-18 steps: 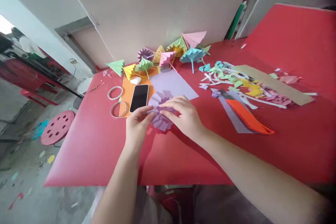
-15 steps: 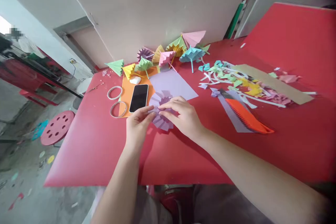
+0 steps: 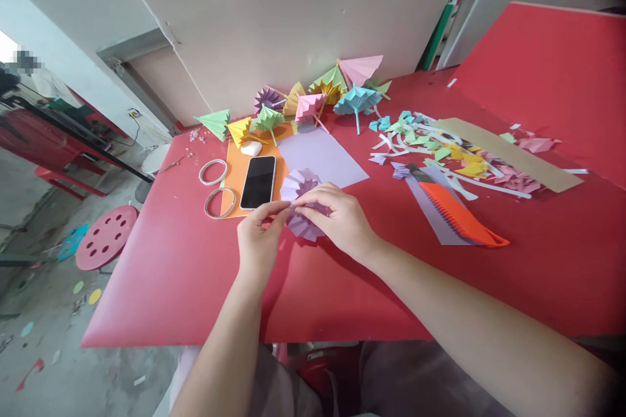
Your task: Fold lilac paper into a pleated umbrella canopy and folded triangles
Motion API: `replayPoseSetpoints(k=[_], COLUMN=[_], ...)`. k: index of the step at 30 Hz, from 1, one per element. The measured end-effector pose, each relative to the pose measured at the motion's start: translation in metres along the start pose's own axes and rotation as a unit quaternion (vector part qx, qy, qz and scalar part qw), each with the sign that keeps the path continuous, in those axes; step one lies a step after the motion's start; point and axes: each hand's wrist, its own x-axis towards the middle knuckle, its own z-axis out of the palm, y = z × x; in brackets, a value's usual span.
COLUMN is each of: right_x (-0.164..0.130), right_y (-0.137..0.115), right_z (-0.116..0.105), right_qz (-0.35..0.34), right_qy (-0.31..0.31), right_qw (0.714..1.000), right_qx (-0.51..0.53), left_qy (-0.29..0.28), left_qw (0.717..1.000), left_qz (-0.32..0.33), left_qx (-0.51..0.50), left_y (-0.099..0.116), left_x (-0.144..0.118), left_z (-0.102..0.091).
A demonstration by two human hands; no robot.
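A pleated purple paper umbrella [image 3: 304, 229], its folds fanned into a round, is held just above the red table [image 3: 195, 293]. On its left edge my left hand [image 3: 259, 225] pinches the paper between thumb and fingers. My right hand [image 3: 337, 212] reaches over it from the right, thumb and forefinger closed on the folds near the middle. The two sets of fingertips almost meet, and they cover part of the pleats. Behind the umbrella lies a flat sheet of purple paper [image 3: 325, 159]. Left of it a black-screened phone [image 3: 259, 182] rests on orange paper [image 3: 235, 176].
Several finished paper umbrellas [image 3: 358, 101] stand along the wall. Two bracelets [image 3: 220, 202] lie left of the phone, near a white lump [image 3: 251, 148]. Paper scraps [image 3: 460, 159] and a cardboard strip [image 3: 513, 153] are heaped at right, behind an orange-handled knife [image 3: 457, 212].
My left fingers have shifted slightly along the umbrella's edge toward the right hand. The pleats have turned a little, and the right hand keeps its pinch.
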Motion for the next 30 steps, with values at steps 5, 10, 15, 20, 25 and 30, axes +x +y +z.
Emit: replayPoseSetpoints(k=[5, 10, 15, 20, 25, 30], right_x=[0.0003, -0.0002, -0.0005, 0.0001, -0.0003, 0.0052], right_y=[0.0000, 0.0030, 0.0041, 0.0037, 0.0027, 0.0025], right_z=[0.0001, 0.0012, 0.0010, -0.0002, -0.0014, -0.0069], right_qz=[-0.005, -0.026, -0.046, -0.054, -0.046, 0.050], right_qy=[-0.001, 0.001, -0.006, -0.009, -0.005, 0.049], right_qw=[1.000, 0.999, 0.998, 0.998, 0.998, 0.997], right_qx=[-0.008, -0.032, -0.041, -0.045, -0.049, -0.021], left_qy=[0.016, 0.011, -0.012, -0.022, -0.024, 0.017], left_qw=[0.995, 0.990, 0.987, 0.986, 0.987, 0.998], left_qz=[0.085, 0.118, 0.134, 0.145, 0.134, 0.059], left_qx=[0.043, 0.070, 0.087, 0.081, 0.082, 0.011], left_y=[-0.0060, -0.0062, -0.0039, -0.0039, -0.0021, -0.0017], left_x=[0.0019, 0.0005, -0.0011, -0.0016, -0.0018, 0.0011], left_z=[-0.0003, 0.0000, 0.0003, 0.0002, 0.0010, -0.0022])
